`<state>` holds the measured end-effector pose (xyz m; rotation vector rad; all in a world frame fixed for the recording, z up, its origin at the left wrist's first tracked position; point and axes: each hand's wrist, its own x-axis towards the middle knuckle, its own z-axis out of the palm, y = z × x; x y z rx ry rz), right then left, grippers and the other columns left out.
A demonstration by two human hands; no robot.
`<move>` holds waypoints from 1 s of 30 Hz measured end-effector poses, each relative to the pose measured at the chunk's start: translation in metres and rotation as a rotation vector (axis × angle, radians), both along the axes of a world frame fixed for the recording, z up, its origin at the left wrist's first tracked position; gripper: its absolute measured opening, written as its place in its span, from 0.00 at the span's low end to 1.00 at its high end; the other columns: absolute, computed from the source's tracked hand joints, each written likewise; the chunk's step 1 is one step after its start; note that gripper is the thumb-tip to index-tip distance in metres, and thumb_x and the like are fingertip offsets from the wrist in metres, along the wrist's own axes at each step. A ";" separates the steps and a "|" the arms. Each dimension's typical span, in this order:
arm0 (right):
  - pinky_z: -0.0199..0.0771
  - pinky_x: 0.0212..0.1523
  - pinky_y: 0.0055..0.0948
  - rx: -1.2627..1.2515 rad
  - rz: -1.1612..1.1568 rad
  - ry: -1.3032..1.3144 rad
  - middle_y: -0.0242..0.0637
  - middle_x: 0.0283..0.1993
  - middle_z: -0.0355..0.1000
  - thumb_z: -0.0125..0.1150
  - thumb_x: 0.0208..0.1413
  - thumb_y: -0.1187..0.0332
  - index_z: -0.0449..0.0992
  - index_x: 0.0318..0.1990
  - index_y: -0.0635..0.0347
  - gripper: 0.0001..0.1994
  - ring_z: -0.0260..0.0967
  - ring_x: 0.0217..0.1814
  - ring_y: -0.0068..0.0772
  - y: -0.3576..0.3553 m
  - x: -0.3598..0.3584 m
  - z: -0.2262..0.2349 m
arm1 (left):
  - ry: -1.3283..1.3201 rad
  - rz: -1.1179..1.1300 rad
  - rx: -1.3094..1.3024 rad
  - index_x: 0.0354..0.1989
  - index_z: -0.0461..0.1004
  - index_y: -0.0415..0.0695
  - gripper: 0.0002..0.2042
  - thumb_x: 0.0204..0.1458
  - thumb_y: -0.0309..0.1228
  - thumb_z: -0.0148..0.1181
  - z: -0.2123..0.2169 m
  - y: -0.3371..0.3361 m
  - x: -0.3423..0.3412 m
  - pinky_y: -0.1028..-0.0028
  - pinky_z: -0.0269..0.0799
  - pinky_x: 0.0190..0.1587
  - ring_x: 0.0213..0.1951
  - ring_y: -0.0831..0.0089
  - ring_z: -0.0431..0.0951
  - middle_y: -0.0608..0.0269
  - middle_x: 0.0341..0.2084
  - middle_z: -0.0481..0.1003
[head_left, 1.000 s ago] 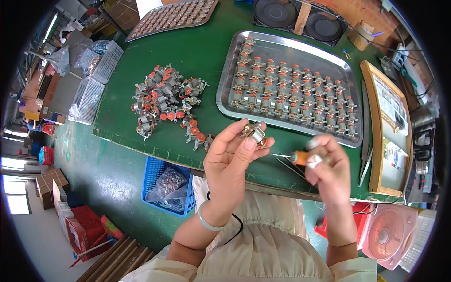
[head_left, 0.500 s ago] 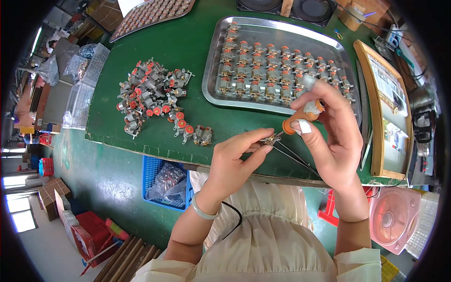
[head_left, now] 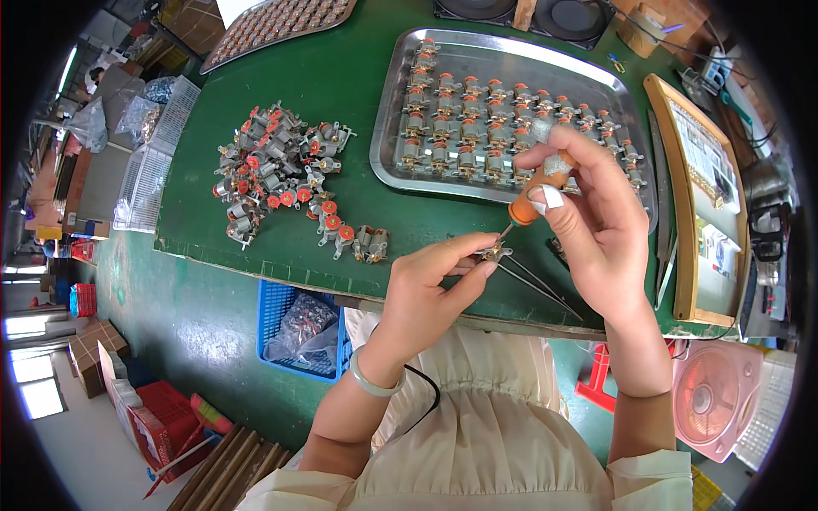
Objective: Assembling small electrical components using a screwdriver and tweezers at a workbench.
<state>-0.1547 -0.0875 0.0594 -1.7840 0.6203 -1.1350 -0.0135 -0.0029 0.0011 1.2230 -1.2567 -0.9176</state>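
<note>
My left hand (head_left: 430, 285) pinches a small metal component (head_left: 492, 253) between thumb and fingertips, just above the table's near edge. My right hand (head_left: 607, 226) grips an orange-handled screwdriver (head_left: 526, 207); white wrapping covers its thumb tip and a fingertip. The screwdriver slants down to the left, its thin shaft meeting the component; the exact contact is too small to make out. Beneath the hands lie thin metal tweezers (head_left: 545, 292). To the left is a heap of grey motor-like components (head_left: 273, 157) with red-orange discs, a few trailing toward my left hand.
A steel tray (head_left: 385, 162) holds rows of similar components behind my right hand. Another filled tray (head_left: 281, 30) stands far left. A wooden frame (head_left: 677, 213) borders the right side. Below the table edge are a blue basket (head_left: 271, 319) and a pink fan (head_left: 711, 396).
My right hand has shifted slightly left and up, bringing the screwdriver steeper and showing more of its shaft. My left hand stays almost in place, holding the component.
</note>
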 end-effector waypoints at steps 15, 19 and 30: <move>0.72 0.33 0.19 0.083 0.028 0.049 0.36 0.36 0.67 0.57 0.47 0.79 0.65 0.49 0.63 0.19 0.67 0.36 0.22 -0.008 0.002 0.002 | -0.048 -0.017 0.034 0.42 0.72 0.37 0.14 0.45 0.18 0.57 0.003 0.001 0.000 0.81 0.72 0.37 0.34 0.78 0.76 0.58 0.35 0.75; 0.68 0.25 0.16 -0.095 -0.158 0.130 0.30 0.29 0.66 0.62 0.43 0.77 0.69 0.46 0.61 0.19 0.65 0.28 0.17 -0.009 0.003 -0.004 | -0.051 -0.006 0.058 0.42 0.72 0.37 0.14 0.45 0.18 0.58 0.005 0.000 -0.001 0.81 0.72 0.37 0.34 0.79 0.76 0.59 0.34 0.76; 0.70 0.34 0.20 0.233 0.108 0.002 0.34 0.37 0.70 0.54 0.51 0.77 0.64 0.51 0.64 0.18 0.69 0.31 0.22 -0.015 -0.002 -0.006 | -0.021 -0.025 0.082 0.42 0.72 0.37 0.13 0.45 0.19 0.57 0.004 0.000 0.001 0.82 0.72 0.37 0.34 0.80 0.75 0.60 0.34 0.76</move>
